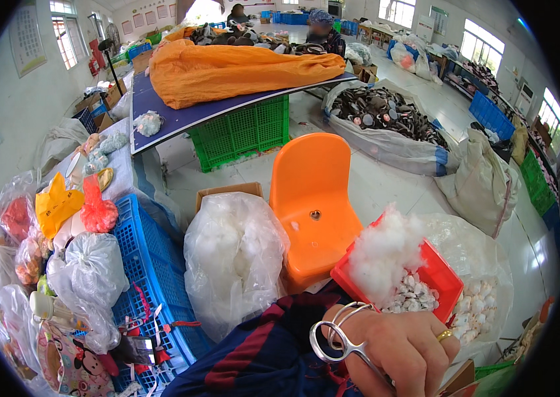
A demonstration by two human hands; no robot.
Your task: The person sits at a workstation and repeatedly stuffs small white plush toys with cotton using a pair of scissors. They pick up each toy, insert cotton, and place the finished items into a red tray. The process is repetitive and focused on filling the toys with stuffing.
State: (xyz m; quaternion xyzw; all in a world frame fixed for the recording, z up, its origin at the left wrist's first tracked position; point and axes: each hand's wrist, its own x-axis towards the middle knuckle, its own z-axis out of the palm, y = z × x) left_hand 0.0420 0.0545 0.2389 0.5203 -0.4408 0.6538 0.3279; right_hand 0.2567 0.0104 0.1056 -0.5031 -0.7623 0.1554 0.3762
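My left hand (pixel 402 347) is at the lower edge, right of the middle, with silver bangles at the wrist and a gold ring. Its fingers curl downward, closed. A steel tool with a scissor-type finger loop (pixel 328 341) sticks out on the wrist side; its working end is hidden below the hand. Just beyond my hand stands a tilted red basin (pixel 448 283) with white fluffy stuffing (pixel 392 248) and small pale pieces (pixel 412 294) in it. My dark blue sleeve with dark red stripes (pixel 247 354) crosses the lower middle. My right hand does not show.
An orange chair (pixel 311 172) stands ahead, beside a clear bag of stuffing (pixel 233 251). Blue crates (pixel 151 264) and plastic bags crowd the left. Orange cloth (pixel 227 69) covers a blue table (pixel 180 126). A large sack (pixel 379 142) holds dark plush pieces. People sit behind the table.
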